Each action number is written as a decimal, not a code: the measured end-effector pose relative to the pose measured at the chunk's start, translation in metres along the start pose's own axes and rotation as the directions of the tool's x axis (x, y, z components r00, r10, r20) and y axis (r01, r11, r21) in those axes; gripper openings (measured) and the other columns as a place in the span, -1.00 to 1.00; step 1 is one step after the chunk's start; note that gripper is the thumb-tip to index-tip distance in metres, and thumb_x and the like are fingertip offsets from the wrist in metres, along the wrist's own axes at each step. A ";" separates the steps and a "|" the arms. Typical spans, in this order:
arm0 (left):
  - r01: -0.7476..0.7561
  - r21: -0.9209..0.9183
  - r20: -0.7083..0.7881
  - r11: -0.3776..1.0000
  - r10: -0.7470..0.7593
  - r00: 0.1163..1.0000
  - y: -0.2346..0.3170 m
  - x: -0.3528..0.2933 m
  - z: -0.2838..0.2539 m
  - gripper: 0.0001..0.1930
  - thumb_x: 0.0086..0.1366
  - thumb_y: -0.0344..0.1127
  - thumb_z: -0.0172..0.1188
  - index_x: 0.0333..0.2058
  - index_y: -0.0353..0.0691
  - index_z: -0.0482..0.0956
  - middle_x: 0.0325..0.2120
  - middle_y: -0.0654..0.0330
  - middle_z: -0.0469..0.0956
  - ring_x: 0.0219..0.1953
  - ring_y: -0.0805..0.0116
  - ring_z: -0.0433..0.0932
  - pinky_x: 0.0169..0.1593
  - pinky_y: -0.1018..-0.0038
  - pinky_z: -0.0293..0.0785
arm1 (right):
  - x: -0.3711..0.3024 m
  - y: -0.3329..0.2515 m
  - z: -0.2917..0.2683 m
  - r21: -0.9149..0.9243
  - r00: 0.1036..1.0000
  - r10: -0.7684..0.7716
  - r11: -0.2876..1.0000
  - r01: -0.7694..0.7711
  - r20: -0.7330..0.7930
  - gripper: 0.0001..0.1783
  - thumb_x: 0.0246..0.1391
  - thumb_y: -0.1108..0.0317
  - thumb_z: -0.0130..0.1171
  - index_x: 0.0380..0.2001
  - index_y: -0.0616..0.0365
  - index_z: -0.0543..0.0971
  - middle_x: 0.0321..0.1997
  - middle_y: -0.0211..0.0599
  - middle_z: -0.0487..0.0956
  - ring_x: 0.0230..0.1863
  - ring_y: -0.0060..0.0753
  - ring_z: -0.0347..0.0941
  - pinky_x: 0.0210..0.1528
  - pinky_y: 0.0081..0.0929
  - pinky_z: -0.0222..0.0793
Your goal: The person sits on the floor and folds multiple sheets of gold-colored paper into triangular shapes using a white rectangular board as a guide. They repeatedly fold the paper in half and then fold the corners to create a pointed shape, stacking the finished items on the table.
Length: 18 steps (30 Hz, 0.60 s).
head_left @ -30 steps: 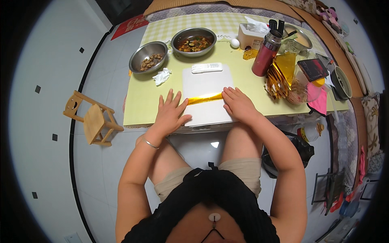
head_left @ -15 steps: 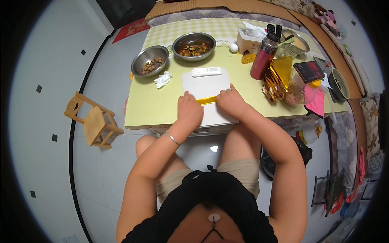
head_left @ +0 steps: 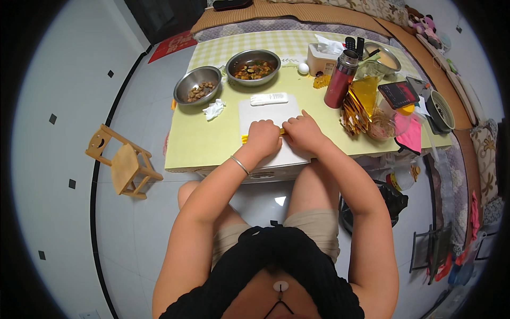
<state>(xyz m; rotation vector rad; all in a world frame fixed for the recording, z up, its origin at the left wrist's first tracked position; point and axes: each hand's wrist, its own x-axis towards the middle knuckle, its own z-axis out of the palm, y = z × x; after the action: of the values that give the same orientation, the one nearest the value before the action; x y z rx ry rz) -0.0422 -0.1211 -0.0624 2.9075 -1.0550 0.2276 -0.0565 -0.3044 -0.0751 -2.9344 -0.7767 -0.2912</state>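
Note:
Both hands grip a narrow folded strip of gold foil paper (head_left: 244,139) above a white board (head_left: 252,112) at the table's front edge. My left hand (head_left: 264,139) is closed over the strip's middle, leaving its left end poking out. Close beside it, my right hand (head_left: 303,134) is closed on the right part, its thumb side almost touching my left fingers. Only a little gold shows between the hands; the fingers hide the rest. A flat white item with a rounded end (head_left: 269,99) lies at the board's far edge.
On the right stand a red thermos (head_left: 339,85), a stack of gold foil sheets (head_left: 357,109) and a phone (head_left: 399,94). Two steel bowls with food (head_left: 196,99) (head_left: 254,81) sit at the far left, near a crumpled tissue (head_left: 214,109). A small wooden chair (head_left: 126,159) stands left.
My left hand has slid right along the gold strip, up close to my right hand. The strip's left end now shows beyond the left hand. My right hand has hardly moved.

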 end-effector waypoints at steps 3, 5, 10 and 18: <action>-0.031 0.087 -0.054 0.996 0.036 0.998 0.001 -0.002 0.015 -0.77 0.14 -0.14 0.26 -0.50 -0.17 0.71 -0.47 0.10 0.61 -0.36 0.14 0.63 -0.27 0.20 0.53 | 0.003 -0.006 -0.003 -0.049 0.999 -0.037 0.998 0.039 0.038 -0.73 0.05 0.16 0.23 -0.23 0.05 0.63 -0.19 -0.23 0.65 -0.01 -0.07 0.56 0.36 0.17 0.20; -0.028 0.093 -0.043 0.995 0.032 0.999 -0.002 -0.004 0.022 -0.78 0.17 -0.17 0.25 -0.50 -0.17 0.70 -0.45 0.12 0.60 -0.35 0.13 0.62 -0.29 0.21 0.54 | 0.004 -0.012 -0.003 -0.132 0.996 -0.087 0.987 0.091 0.032 -0.64 0.09 0.13 0.22 -0.10 0.08 0.63 0.00 -0.19 0.64 0.19 -0.08 0.49 0.40 0.20 0.15; -0.019 0.084 -0.063 0.996 0.024 0.998 0.003 -0.021 0.023 -0.76 0.23 -0.18 0.22 -0.41 -0.25 0.68 -0.36 0.09 0.56 -0.25 0.12 0.58 -0.26 0.21 0.57 | -0.025 0.004 0.037 -0.002 0.987 -0.084 0.996 0.085 -0.136 -0.43 0.26 0.04 0.10 0.18 0.22 0.49 0.33 -0.10 0.45 0.43 -0.08 0.25 0.49 -0.02 0.05; 0.122 0.129 0.061 0.984 -0.131 0.989 -0.017 -0.055 0.005 -0.70 0.29 -0.14 0.20 -0.27 -0.31 0.66 -0.39 0.04 0.56 -0.27 0.11 0.57 -0.23 0.22 0.56 | -0.034 0.014 0.022 -0.101 0.993 -0.094 0.991 0.086 -0.073 -0.45 0.24 0.14 0.15 0.17 0.28 0.50 0.36 -0.05 0.42 0.41 -0.05 0.29 0.50 -0.10 0.07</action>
<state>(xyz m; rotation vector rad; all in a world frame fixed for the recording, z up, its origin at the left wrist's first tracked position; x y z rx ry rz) -0.0724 -0.0735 -0.0757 3.1018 -0.8898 0.1953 -0.0756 -0.3298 -0.1043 -2.9619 -0.9100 -0.4611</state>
